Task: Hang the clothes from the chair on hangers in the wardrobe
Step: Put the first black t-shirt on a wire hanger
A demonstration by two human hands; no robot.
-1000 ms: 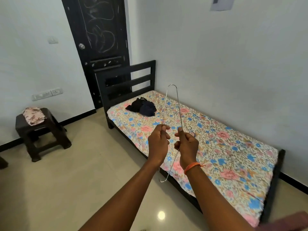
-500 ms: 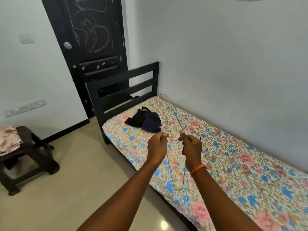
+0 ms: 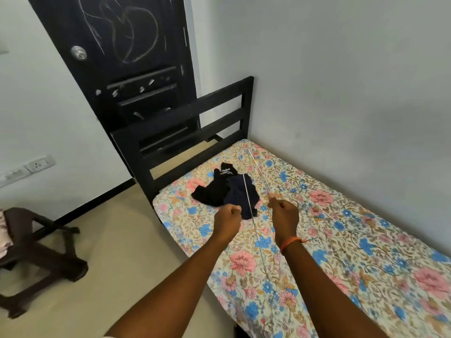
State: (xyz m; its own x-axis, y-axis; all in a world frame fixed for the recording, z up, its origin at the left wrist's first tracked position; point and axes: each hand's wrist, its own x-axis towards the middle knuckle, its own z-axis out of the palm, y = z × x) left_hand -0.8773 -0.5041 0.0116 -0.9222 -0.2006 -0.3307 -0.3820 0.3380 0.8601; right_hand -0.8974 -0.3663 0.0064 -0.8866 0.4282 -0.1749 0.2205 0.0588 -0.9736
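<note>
Both my hands hold a thin wire hanger (image 3: 247, 191) over the bed. My left hand (image 3: 227, 219) pinches one side of the wire and my right hand (image 3: 284, 215), with an orange band at the wrist, grips the other side near the hook. The hanger's long loop reaches away from me and lies low over a heap of dark clothes (image 3: 224, 189), black and navy, on the flowered sheet. A pink patterned cloth (image 3: 3, 232) lies on the dark stool (image 3: 36, 250) at the left edge. No wardrobe is in view.
The bed (image 3: 341, 240) with a black slatted headboard (image 3: 195, 120) fills the right half, against the grey wall. A black door (image 3: 117, 57) stands behind the headboard. Beige floor (image 3: 117, 252) lies between the stool and the bed.
The view has moved closer to the bed and tipped down. The hanger has dropped from upright to lying low over the dark clothes, both hands still on it.
</note>
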